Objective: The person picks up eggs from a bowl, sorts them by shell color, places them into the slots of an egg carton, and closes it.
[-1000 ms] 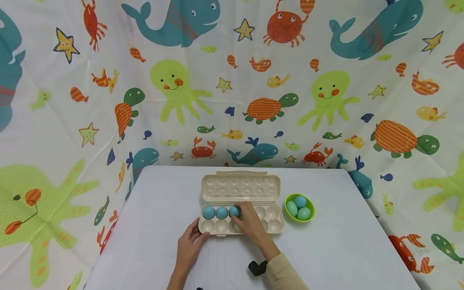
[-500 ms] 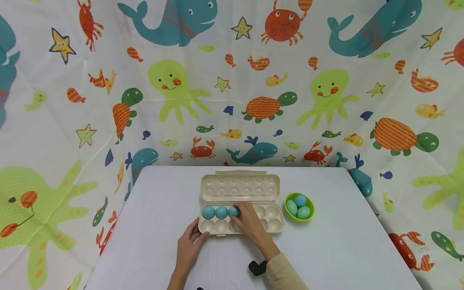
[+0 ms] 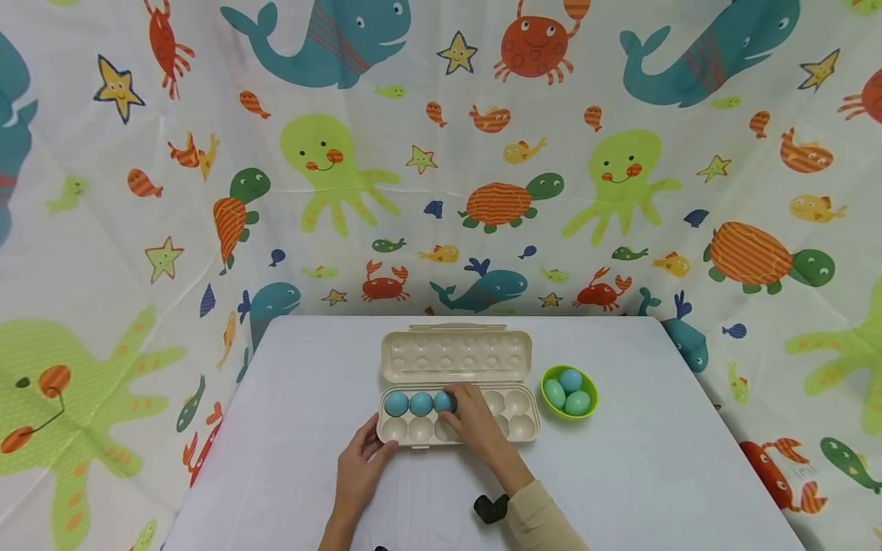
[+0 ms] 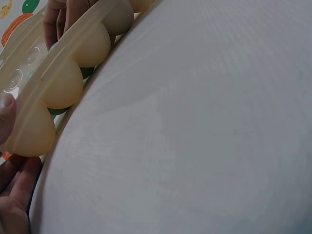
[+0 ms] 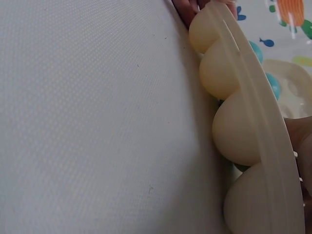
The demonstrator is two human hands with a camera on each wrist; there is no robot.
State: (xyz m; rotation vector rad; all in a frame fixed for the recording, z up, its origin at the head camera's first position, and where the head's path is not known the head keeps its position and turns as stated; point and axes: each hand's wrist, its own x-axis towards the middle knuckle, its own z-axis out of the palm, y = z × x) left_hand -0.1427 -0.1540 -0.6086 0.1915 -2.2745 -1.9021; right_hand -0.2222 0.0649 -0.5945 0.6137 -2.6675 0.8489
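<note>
A cream egg carton (image 3: pixel 389 445) lies with its lid (image 3: pixel 458 369) folded back on the white table. Two blue eggs (image 3: pixel 396 403) (image 3: pixel 421 404) sit in the left cups of its back row. My right hand (image 3: pixel 477 425) holds a third blue egg (image 3: pixel 442 401) at the cup beside them, its fingers covering the egg's right side. At the carton's left end my left hand (image 3: pixel 358 468) grips it, and the left wrist view has the thumb (image 4: pixel 6 117) over the rim and fingers (image 4: pixel 25 183) low against the outside.
Right of the carton stands a lime-green bowl (image 3: pixel 593 387) with a blue egg (image 3: pixel 570 382) and two mint-green eggs (image 3: pixel 577 404). A black object (image 3: pixel 490 509) shows beside the right sleeve (image 3: pixel 540 514). A sea-animal curtain (image 3: pixel 406 168) hangs behind the table (image 3: pixel 641 459).
</note>
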